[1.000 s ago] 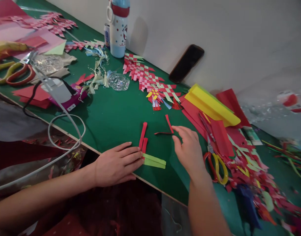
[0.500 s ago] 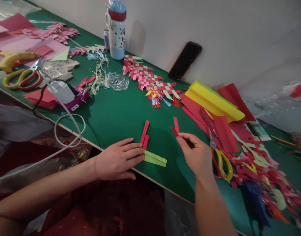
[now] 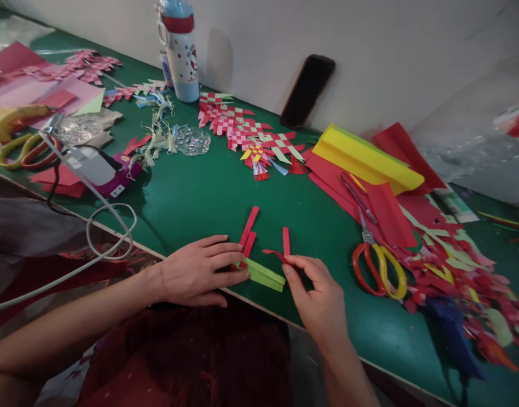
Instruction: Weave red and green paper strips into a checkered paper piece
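Observation:
My left hand (image 3: 200, 270) lies flat on the table, its fingertips pressing on two red paper strips (image 3: 247, 233) and two green paper strips (image 3: 263, 276). The strips cross under my fingers, and their crossing is partly hidden. My right hand (image 3: 321, 297) pinches a folded red paper strip (image 3: 286, 242) between thumb and forefinger, close to the green strips. One thin end of this strip curves left, and the other stands up past my fingertips.
Red-and-yellow scissors (image 3: 378, 271) and a scrap pile (image 3: 450, 271) lie to the right, beside a yellow paper stack (image 3: 367, 159). Woven paper pieces (image 3: 246, 133), a phone (image 3: 307, 91) and a bottle (image 3: 181, 53) stand along the wall.
My right hand has closed on the red strip and carried it down and left, nearer the green strips. My left hand stays on the strips, and the view has shifted.

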The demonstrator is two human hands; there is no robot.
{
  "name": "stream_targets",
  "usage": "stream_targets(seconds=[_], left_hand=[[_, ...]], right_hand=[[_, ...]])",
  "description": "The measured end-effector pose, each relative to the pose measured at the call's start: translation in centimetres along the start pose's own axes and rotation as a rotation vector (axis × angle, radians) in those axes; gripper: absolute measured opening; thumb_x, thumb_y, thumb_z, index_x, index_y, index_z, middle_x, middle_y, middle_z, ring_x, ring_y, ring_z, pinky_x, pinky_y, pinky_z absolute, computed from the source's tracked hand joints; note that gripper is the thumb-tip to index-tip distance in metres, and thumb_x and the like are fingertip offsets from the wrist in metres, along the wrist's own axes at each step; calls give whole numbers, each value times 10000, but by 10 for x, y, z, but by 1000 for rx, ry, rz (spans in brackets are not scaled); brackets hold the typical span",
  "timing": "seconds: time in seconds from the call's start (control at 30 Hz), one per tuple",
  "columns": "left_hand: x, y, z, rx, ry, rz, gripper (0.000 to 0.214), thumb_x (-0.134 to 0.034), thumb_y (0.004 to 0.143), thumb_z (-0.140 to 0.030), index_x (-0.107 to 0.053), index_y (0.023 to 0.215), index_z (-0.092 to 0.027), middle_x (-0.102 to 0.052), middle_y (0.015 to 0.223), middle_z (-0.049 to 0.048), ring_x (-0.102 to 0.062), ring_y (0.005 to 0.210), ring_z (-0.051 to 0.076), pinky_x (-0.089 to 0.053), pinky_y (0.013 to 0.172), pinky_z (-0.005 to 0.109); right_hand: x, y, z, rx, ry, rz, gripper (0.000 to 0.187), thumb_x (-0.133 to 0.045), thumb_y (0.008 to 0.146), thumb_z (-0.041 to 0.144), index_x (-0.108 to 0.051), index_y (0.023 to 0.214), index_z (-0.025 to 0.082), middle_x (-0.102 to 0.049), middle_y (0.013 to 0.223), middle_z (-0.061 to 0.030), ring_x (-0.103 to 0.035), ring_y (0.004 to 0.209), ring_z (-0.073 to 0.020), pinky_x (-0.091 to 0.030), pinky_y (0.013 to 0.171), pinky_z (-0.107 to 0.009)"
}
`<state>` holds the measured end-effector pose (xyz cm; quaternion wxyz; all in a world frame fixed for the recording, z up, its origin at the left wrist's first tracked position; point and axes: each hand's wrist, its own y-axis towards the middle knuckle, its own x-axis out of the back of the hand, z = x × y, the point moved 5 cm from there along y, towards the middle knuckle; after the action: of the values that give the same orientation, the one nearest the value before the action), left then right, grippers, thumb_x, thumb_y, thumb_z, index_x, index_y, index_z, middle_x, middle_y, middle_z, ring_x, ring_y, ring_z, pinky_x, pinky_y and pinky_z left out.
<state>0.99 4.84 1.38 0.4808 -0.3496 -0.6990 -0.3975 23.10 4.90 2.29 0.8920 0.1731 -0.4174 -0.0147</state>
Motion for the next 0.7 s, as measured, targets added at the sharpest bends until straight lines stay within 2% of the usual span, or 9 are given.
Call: stream_targets(seconds=[0.17,0.7], left_hand=[[-2,0,1,-3,12,6,500,-519,942,-482,-494,1371,-227,-534,1376,102,-438,1341,276,-303,1161,487],[-4,-1,4,-7,-6,18,493,-519,949,-437,-458,1409,-268,-518,1397,84,-408,1365,266,-286,1170,483]], right_hand=[[-12,-4,6,127,-174,38,286,-628,890,397,-631,1101,204,-709,1009,-78,-593,979,-258,-492,849,-439],[-16,-2,3,120,-201,38,304,-584,917,365,-597,1166,191,-696,1061,-96,-573,1002,-254,-469,849,-432]])
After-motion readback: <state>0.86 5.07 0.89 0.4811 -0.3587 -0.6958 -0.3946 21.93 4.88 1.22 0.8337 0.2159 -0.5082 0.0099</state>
